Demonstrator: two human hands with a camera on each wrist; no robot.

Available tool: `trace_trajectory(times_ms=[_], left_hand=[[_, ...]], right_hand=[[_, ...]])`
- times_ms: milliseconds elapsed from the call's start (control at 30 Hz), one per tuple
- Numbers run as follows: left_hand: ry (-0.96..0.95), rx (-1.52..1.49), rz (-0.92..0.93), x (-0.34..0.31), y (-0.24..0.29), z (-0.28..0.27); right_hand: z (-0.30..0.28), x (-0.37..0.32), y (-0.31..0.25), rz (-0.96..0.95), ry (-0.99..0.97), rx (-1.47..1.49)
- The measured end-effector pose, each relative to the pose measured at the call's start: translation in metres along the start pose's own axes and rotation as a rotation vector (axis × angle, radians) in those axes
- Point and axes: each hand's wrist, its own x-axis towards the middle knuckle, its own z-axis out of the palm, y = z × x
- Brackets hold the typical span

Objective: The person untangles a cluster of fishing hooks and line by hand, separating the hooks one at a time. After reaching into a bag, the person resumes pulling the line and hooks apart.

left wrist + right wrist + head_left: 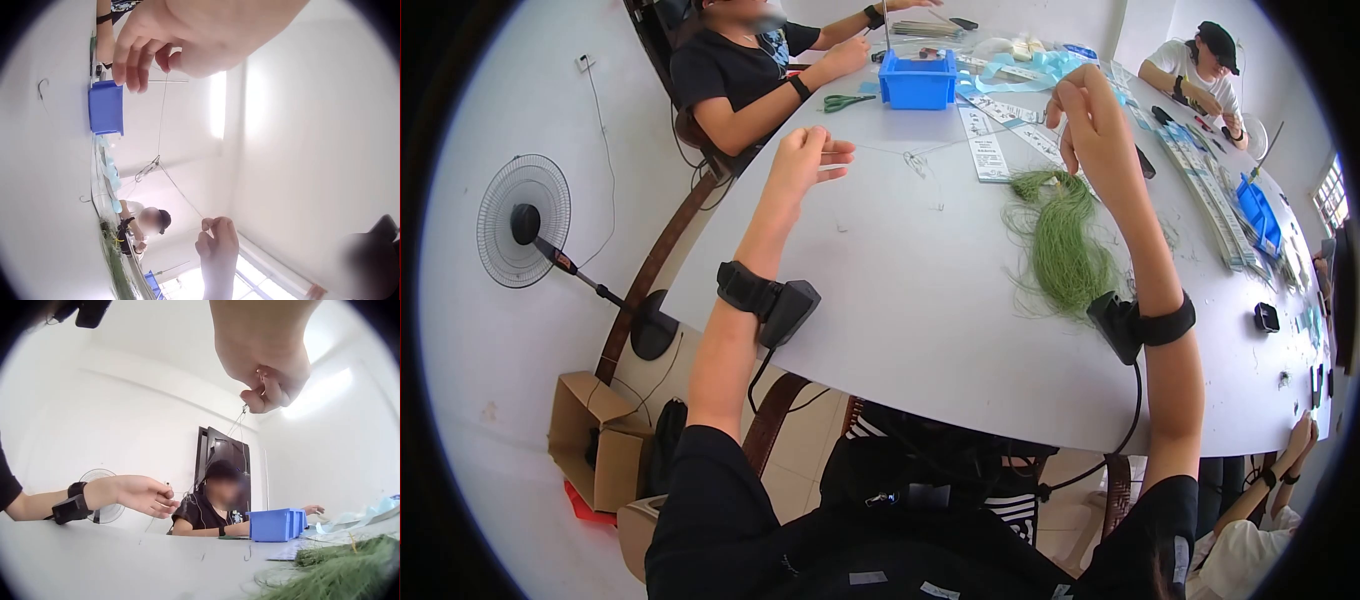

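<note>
My left hand (802, 160) is raised over the table, pinching one end of a thin fishing line (164, 115) between thumb and forefinger. The other end is pinched in the fingertips of my right hand (1090, 125), raised further right with fingers curled. Midway along the line hangs a small tangle of loops and metal bits (148, 169), perhaps hooks. Two fish hooks (42, 89) show lower against the table's white surface. Below my right hand lies a bundle of green strands (1068, 250), tied near its top.
A blue bin (918, 80) stands at the far side, with green-handled scissors (847, 102) beside it. Printed card strips (985, 145) and pale blue ribbon (1040, 72) lie behind the green bundle. Other people sit around the table (880, 320). A fan (525, 220) stands left.
</note>
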Motion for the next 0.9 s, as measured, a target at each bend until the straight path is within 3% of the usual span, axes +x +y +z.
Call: trace_trajectory(times_ms=[100, 300, 400, 467, 533, 633, 900], left_hand=[[0.045, 0.073, -0.076, 0.002, 0.002, -0.012], [0.203, 0.991, 0.003, 0.016, -0.005, -0.031], [0.045, 0.719, 0.298, 0.010, 0.010, -0.017], [-0.275, 0.403, 0.513, -0.002, 0.037, 0.005], [-0.527, 0.199, 0.475, -0.027, 0.069, 0.027], [-0.651, 0.116, 0.530, -0.037, 0.069, 0.047], [-0.674, -0.069, 0.354, -0.049, 0.052, 0.070]], right_hand=[[0.001, 0.000, -0.008, -0.050, -0.048, 0.085], [0.012, 0.000, -0.032, -0.060, -0.172, 0.210], [0.023, -0.001, -0.046, -0.057, -0.251, 0.181], [0.028, 0.001, -0.050, -0.077, -0.287, 0.193], [0.032, 0.002, -0.053, -0.094, -0.316, 0.198], [0.033, 0.001, -0.055, -0.063, -0.303, 0.210], [0.025, -0.001, -0.050, -0.013, -0.330, 0.224]])
